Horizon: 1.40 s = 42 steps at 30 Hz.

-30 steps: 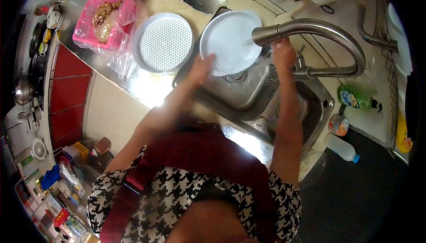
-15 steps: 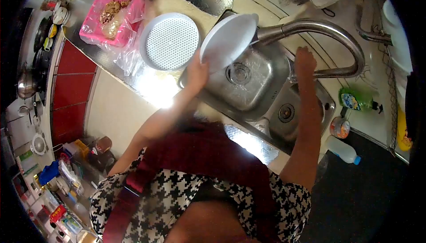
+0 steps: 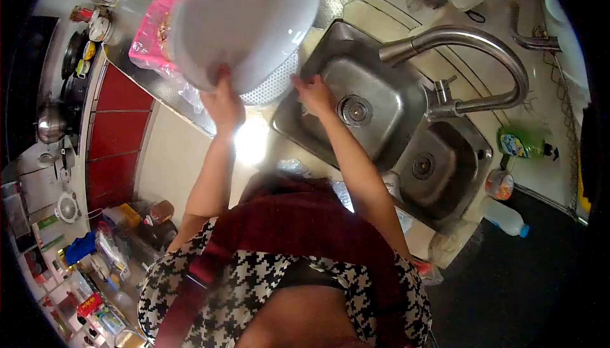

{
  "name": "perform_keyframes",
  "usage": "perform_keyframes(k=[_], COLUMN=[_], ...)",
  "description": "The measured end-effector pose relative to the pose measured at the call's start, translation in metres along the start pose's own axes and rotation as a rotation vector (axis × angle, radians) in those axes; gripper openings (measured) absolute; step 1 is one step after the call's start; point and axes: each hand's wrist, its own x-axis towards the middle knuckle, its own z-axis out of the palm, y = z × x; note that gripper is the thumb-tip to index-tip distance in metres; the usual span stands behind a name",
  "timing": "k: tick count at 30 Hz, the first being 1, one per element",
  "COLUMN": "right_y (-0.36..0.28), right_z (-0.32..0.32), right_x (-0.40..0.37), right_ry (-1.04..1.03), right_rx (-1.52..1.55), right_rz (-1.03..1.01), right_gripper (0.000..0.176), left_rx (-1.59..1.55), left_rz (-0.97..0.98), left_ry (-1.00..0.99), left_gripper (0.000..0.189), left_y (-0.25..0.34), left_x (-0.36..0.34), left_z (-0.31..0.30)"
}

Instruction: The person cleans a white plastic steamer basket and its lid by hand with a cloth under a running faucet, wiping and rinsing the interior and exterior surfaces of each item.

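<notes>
At the far left a steel pot [image 3: 51,122] sits on the stove, and next to it a pink plastic tray [image 3: 147,36] of food in a clear bag lies on the steel tabletop [image 3: 124,49]. The left hand [image 3: 225,103] holds a white round plate [image 3: 244,17] up close to the camera. Its fingers are clamped on the plate's lower rim, and the plate tilts above a white perforated draining tray [image 3: 274,84], hiding most of it. Just to the right, the right hand [image 3: 311,90] rests at the left rim of the steel double sink [image 3: 375,75] with its fingers loosely spread and holding nothing. Whether they touch the tray's edge cannot be told. Further right, the curved steel tap [image 3: 473,40] arches over the basins with no water visible from it, and a green dish-soap bottle [image 3: 518,143] lies beyond. The step in hand looks like carrying the rinsed plate clear of the sink to drain. The next move would seem to call for lowering the plate flat onto the perforated tray, with the free hand steadying the tray so that it does not slide on the wet tabletop.
</notes>
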Motion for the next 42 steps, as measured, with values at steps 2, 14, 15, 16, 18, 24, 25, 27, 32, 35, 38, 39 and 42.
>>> perform_keyframes(k=[2, 14, 15, 16, 18, 24, 25, 27, 32, 35, 38, 39, 42], right_y=[-0.009, 0.161, 0.165, 0.167, 0.183, 0.144, 0.136, 0.123, 0.114, 0.152, 0.156, 0.148, 0.134], right_z=[0.012, -0.088, -0.101, -0.112, -0.128, -0.140, -0.134, -0.131, -0.156, -0.190, -0.221, -0.222, -0.225], right_x=[0.006, -0.013, -0.027, -0.040, -0.051, -0.066, -0.065, -0.070, -0.073, -0.020, 0.026, 0.036, 0.048], right_ry=[0.016, 0.216, 0.257, 0.280, 0.343, 0.375, 0.420, 0.469, 0.259, 0.586, 0.834, 0.989, 1.033], right_rx=[-0.045, -0.213, -0.228, -0.163, -0.178, -0.114, -0.174, -0.238, -0.292, -0.036, 0.096, 0.206, 0.294], right_rz=[0.000, 0.078, 0.138, 0.099, 0.119, 0.015, 0.005, 0.004, -0.008, -0.143, 0.022, 0.080, 0.107], right_gripper=[0.070, 0.038, 0.038, 0.038, 0.038, 0.040, 0.039, 0.038, 0.045, 0.051, 0.068, 0.074, 0.088], left_rx=[-0.096, -0.527, -0.385, -0.220, -0.292, -1.081, -1.244, -1.503, -1.665, -1.651, -1.616, -1.615, -1.539], left_rz=[-0.068, -0.650, -0.638, -0.504, -0.637, -1.282, -1.350, -1.347, -1.307, -1.231, -1.081, -1.076, -1.081], left_ry=[0.045, -0.039, -0.228, -0.298, -0.474, -0.925, -0.871, -0.819, -0.700, -0.676, -0.766, -0.761, -0.748], left_gripper=[0.030, 0.054, 0.054, 0.057, 0.065, 0.072, 0.075, 0.076, 0.072, 0.067, 0.055, 0.055, 0.064], left_y=[-0.042, -0.028, -0.023, -0.032, -0.066, -0.030, -0.016, -0.009, 0.000, -0.004, -0.012, -0.014, -0.021], left_x=[0.004, -0.011, -0.015, -0.023, -0.061, -0.127, -0.131, -0.135, -0.113, -0.099, -0.091, -0.092, -0.097], left_z=[-0.009, -0.039, -0.036, -0.023, 0.016, 0.115, 0.127, 0.137, 0.137, 0.135, 0.134, 0.138, 0.146])
